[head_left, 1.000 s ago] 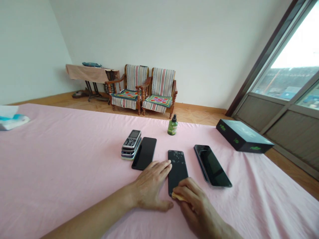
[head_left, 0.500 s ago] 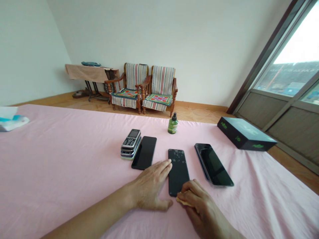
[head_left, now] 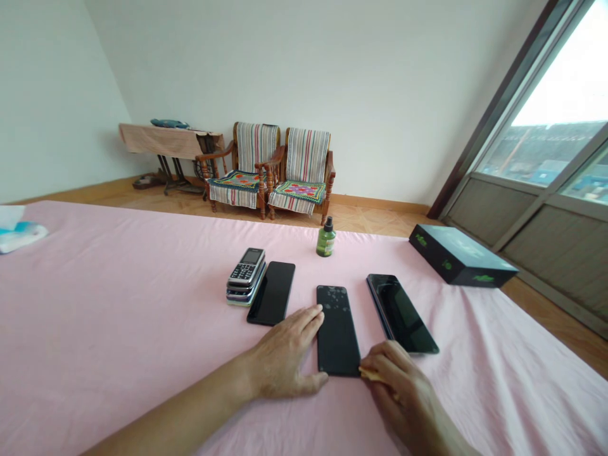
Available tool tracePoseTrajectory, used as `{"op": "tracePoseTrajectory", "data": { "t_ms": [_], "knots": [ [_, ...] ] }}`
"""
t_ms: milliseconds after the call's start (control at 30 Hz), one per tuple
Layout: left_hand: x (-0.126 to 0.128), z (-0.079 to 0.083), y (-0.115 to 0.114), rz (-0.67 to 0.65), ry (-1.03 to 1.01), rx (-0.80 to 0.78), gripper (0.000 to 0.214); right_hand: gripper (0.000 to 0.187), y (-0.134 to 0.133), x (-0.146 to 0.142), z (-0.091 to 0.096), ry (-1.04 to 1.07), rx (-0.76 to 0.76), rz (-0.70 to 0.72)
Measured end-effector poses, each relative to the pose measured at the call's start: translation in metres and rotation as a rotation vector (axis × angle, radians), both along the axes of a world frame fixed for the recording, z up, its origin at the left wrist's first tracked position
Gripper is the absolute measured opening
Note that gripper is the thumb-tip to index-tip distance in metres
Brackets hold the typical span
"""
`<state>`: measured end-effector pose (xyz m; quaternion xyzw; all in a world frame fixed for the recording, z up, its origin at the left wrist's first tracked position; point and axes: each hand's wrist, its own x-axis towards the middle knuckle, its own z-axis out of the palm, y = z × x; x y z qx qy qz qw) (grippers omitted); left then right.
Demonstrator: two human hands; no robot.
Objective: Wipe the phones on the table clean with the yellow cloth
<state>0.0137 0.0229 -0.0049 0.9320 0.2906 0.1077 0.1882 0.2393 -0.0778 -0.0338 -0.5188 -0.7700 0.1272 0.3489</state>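
Note:
A black smartphone lies screen up on the pink cloth, with droplets on its far end. My left hand rests flat against the phone's left edge, fingers stretched out and touching it. At the phone's near right corner, my right hand is closed on a small yellow cloth. To the left lie another black phone and a stack of keypad phones. More dark phones lie stacked to the right.
A green spray bottle stands behind the phones. A black box sits at the table's right edge and a tissue pack at the far left. Two striped wooden chairs and a side table stand by the far wall.
My right hand has slid with the yellow cloth from the phone's near end off to its near right corner. My left hand has stayed against the phone's left edge.

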Motion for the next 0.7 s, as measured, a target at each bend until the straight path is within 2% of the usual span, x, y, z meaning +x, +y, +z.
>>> {"op": "tracePoseTrajectory", "data": {
  "t_ms": [167,333,533,700],
  "knots": [
    [0.0,0.003,-0.001,-0.013,0.001,-0.006,0.088,0.024,0.008,-0.035,0.008,0.074,-0.049,0.144],
    [-0.002,-0.001,0.001,-0.031,-0.024,-0.015,0.09,0.026,0.014,-0.053,0.011,0.011,-0.058,0.161],
    [-0.002,-0.003,0.001,-0.019,-0.032,-0.015,0.087,0.028,0.003,-0.019,0.003,-0.04,-0.059,0.112],
    [-0.001,-0.003,0.001,-0.008,-0.049,-0.011,0.087,0.028,0.002,0.005,0.004,-0.028,-0.054,-0.006]
  ]
}}
